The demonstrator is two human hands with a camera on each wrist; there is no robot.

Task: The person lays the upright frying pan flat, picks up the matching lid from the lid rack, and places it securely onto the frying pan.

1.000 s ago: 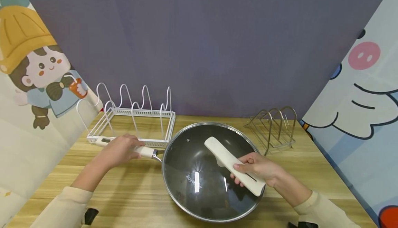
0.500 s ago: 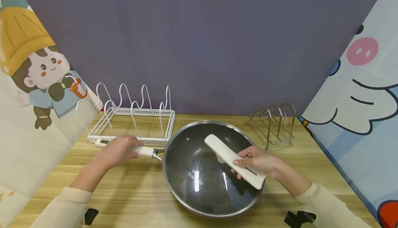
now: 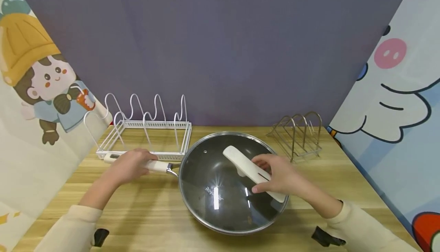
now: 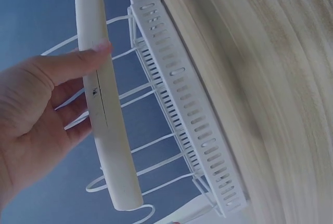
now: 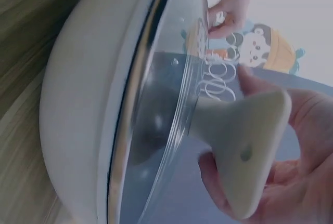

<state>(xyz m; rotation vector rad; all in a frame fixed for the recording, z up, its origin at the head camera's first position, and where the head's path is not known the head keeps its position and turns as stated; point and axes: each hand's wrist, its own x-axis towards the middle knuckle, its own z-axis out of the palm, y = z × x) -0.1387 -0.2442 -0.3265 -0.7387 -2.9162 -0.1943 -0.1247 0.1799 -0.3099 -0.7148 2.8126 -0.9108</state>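
A dark wok point(image 3: 220, 214) with a steel rim sits on the wooden table point(image 3: 144, 221), covered by a glass lid point(image 3: 213, 175). My left hand point(image 3: 128, 165) grips the wok's long white handle point(image 3: 156, 165), seen close up in the left wrist view as a cream bar point(image 4: 101, 104) with my thumb across it. My right hand point(image 3: 275, 175) grips the lid's long white handle point(image 3: 245, 166); in the right wrist view my fingers curl round that handle point(image 5: 244, 151) above the glass point(image 5: 171, 94).
A white wire rack point(image 3: 148, 130) stands behind the left hand, close to the wok handle point(image 4: 182, 109). A steel wire rack point(image 3: 299, 133) stands at the back right. Cartoon panels wall in both sides, a purple backdrop the rear.
My right hand has slid up the lid handle toward its middle. The left hand keeps its grip on the wok handle. The view has shifted slightly.
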